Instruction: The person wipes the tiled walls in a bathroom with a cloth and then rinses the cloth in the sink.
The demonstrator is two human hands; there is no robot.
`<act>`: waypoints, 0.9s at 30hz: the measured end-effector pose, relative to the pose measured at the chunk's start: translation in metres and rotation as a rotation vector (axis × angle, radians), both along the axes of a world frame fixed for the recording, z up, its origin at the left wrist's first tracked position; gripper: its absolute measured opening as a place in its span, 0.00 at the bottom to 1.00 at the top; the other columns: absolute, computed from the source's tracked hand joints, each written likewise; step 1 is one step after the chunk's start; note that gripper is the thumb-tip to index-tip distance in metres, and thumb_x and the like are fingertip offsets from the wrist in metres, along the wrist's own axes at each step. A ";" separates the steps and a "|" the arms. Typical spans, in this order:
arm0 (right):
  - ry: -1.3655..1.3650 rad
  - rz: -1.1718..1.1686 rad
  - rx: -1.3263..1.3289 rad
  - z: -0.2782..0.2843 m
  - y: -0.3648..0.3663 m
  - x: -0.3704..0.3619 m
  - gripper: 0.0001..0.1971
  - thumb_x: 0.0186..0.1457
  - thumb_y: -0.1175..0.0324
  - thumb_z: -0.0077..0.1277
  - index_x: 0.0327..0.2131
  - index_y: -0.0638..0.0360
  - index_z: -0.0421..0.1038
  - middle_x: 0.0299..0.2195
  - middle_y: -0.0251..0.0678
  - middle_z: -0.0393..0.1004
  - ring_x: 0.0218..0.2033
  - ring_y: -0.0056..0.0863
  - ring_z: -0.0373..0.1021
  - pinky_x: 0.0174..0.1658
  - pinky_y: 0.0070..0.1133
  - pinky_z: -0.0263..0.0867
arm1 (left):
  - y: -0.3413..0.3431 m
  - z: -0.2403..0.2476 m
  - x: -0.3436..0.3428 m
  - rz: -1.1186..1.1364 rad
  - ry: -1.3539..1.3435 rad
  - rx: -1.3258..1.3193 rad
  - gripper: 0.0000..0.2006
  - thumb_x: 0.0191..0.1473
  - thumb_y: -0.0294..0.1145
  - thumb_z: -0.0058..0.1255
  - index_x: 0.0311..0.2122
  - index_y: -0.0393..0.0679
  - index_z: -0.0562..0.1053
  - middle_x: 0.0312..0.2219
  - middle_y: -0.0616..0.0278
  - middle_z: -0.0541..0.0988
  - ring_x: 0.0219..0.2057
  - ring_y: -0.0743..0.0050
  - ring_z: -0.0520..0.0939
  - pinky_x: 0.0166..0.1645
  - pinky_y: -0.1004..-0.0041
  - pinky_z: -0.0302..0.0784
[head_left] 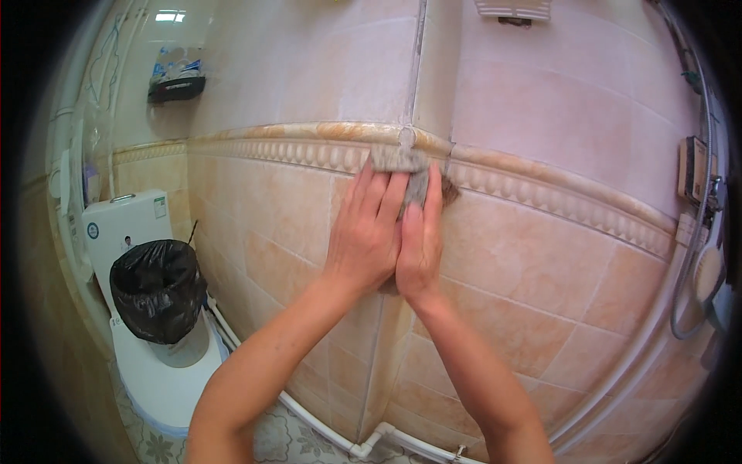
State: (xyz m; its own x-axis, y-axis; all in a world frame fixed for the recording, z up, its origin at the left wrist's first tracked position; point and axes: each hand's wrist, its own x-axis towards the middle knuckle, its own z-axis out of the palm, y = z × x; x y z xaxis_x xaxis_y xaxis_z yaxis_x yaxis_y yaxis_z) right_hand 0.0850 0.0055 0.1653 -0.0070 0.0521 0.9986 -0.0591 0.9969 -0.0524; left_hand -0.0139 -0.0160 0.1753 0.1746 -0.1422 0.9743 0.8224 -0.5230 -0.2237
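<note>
Both hands are up against the outward corner of a tiled wall (495, 294), pressing a damp-looking grey cloth (399, 159) onto it. My left hand (363, 240) lies on the left face, its fingers reaching up over the cloth. On the right side of the edge, my right hand (420, 255) pinches in close, with a fold of the cloth between the two hands. The cloth covers part of the raised border trim (309, 155) at the corner. A brown patch (450, 190) shows beside my right fingertips; what it is I cannot tell.
At left, a bin lined with a black bag (154, 290) stands on the closed lid of a white toilet (124, 224). A black wall shelf (176, 89) hangs above. White pipes (309, 421) run along the wall's foot. At right hang a shower hose (680, 309) and a brush (707, 274).
</note>
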 end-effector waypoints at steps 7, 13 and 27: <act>-0.021 -0.063 -0.107 -0.035 0.002 0.001 0.30 0.62 0.62 0.31 0.61 0.73 0.41 0.63 0.53 0.43 0.65 0.45 0.40 0.65 0.31 0.35 | -0.001 -0.035 0.001 -0.021 0.016 -0.129 0.27 0.53 0.33 0.45 0.57 0.32 0.59 0.53 0.42 0.63 0.56 0.35 0.62 0.60 0.51 0.57; -0.058 -0.066 0.043 0.023 0.002 0.000 0.29 0.60 0.65 0.35 0.61 0.71 0.43 0.63 0.54 0.43 0.65 0.46 0.40 0.65 0.31 0.35 | -0.003 0.006 0.003 -0.049 -0.095 -0.009 0.27 0.53 0.33 0.45 0.56 0.32 0.59 0.51 0.40 0.65 0.53 0.35 0.64 0.58 0.53 0.59; -0.210 -0.053 -0.207 -0.150 -0.022 0.014 0.28 0.57 0.68 0.42 0.60 0.68 0.49 0.63 0.55 0.43 0.64 0.50 0.42 0.64 0.37 0.37 | -0.021 -0.176 0.013 -0.200 -0.222 -0.301 0.25 0.56 0.34 0.42 0.56 0.32 0.57 0.48 0.39 0.65 0.47 0.36 0.67 0.51 0.52 0.63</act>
